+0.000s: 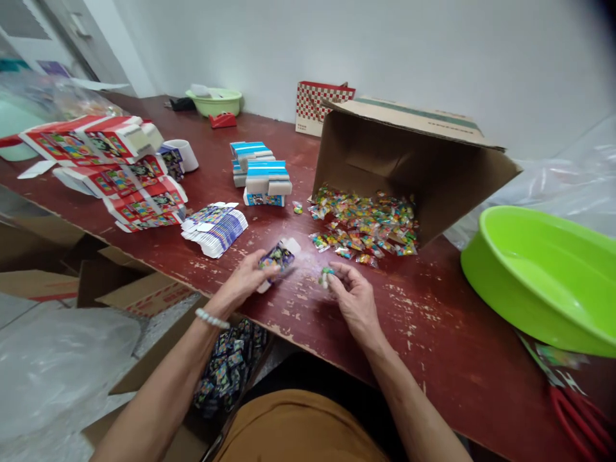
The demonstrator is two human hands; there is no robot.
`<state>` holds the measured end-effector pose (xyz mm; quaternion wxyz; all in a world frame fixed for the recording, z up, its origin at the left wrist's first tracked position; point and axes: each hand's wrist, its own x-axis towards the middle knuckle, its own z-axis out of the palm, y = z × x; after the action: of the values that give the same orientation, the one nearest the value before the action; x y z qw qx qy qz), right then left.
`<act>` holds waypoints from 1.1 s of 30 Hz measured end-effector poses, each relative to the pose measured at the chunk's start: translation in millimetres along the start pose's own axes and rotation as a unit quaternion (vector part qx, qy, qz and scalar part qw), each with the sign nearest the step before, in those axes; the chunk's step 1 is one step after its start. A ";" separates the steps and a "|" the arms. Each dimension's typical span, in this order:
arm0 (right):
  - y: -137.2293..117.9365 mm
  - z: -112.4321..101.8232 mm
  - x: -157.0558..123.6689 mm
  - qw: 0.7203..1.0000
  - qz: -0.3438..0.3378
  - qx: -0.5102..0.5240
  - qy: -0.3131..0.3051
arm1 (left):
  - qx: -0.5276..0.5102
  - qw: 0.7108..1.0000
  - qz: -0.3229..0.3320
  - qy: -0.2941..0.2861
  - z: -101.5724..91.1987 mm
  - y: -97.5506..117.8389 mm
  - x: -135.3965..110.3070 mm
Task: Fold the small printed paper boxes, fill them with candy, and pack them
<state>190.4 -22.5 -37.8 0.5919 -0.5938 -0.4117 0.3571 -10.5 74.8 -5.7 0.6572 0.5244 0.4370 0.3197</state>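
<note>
My left hand (251, 277) grips a small dark printed carton (280, 255) whose white end flap stands out toward the right. Between the thumb and fingers of my right hand (355, 296) is a small candy packet (326, 276) with green and white pieces, just right of the carton and apart from it. Beyond my hands, many clear candy packets (366, 224) spill out of a cardboard box (462, 186) lying on its side. A row of flattened small cartons (215, 229) lies on the table left of my left hand.
Red bundled cartons (96, 144) are stacked at the left, blue ones (267, 176) at the centre back. A green basin (539, 282) and red-handled scissors (572, 410) sit at the right. Below the table edge, an open box holds many filled dark cartons (233, 366).
</note>
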 end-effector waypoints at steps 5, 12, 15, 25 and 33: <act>-27.3 10.3 -8.5 0.990 -0.022 0.137 -0.024 | -0.076 0.968 -0.126 -0.203 23.0 -9.4 -53.3; -26.8 4.3 -23.6 0.993 -0.051 0.087 -0.055 | -0.164 0.935 -0.170 -0.265 30.1 -22.8 -82.3; -27.3 6.1 -28.4 0.992 -0.040 0.093 -0.077 | -0.223 0.905 -0.187 -0.311 36.7 -28.7 -81.0; -0.7 -36.7 -14.9 0.959 -0.145 -0.233 0.078 | -0.320 0.887 -0.194 -0.268 37.8 -36.5 -73.1; -40.0 -0.9 -45.0 0.920 -0.234 -0.263 -0.173 | -0.047 0.961 -0.094 -0.256 48.0 -32.4 -75.8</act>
<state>170.3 -65.4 -0.7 0.4005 -0.5441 -0.7139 0.1841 0.6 -19.5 -15.7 0.7979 0.5139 0.2863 0.1316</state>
